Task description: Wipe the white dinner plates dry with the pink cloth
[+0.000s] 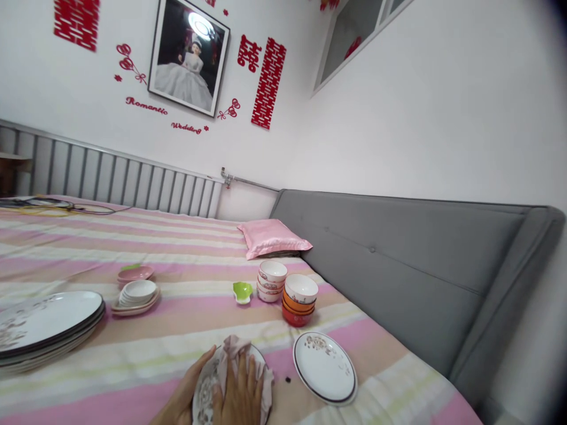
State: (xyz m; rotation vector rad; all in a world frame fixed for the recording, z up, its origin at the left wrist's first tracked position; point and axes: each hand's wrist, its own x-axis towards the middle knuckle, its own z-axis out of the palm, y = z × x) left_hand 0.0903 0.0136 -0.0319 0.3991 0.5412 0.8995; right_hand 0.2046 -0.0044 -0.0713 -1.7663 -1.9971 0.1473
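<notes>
At the bottom of the head view, my left hand [188, 389] grips the left rim of a patterned white plate [204, 389], thumb over the edge. My right hand [241, 392] lies flat on a pinkish cloth [237, 351], fingers stretched out, pressing it onto the plate's face. Plate and cloth sit low over the striped bedspread [177, 248]. Another white plate with a floral print [325, 367] lies just to the right of my hands.
Stacked orange and white bowls [299, 298] and small bowls [271, 280] stand behind. A green dish [242, 291], saucer stack [136, 295], large oval plates [44, 324] at left, pink pillow [271, 236], grey headboard [398, 265] along the right.
</notes>
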